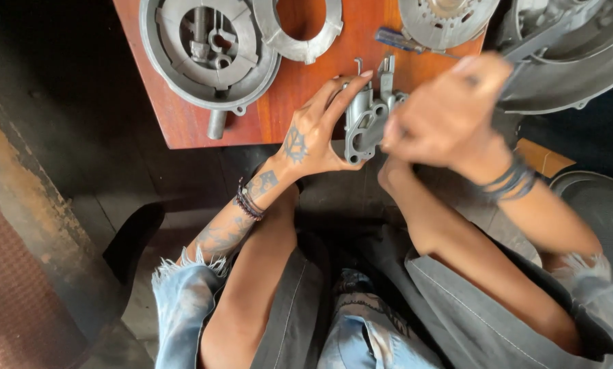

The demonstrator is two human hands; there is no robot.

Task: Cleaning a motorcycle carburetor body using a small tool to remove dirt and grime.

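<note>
Both hands on a small cast metal part at the near edge of the wooden table.

The left hand (311,140) is closed around the grey cast metal bracket (362,123), thumb beneath and fingers wrapped along its left side, holding it upright just past the near edge of the red-brown wooden table (279,109). The right hand (443,113) is blurred; it is curled against the right side of the bracket, and what its fingertips pinch cannot be told. On the table, a round grey housing cover (209,51) lies near the far left corner, a curved metal ring segment (299,31) just beside it, a toothed disc (446,20) at the far right, with a blue-handled screwdriver (402,41) near the disc. A large grey casing (573,61) sits beyond the right edge.
</note>
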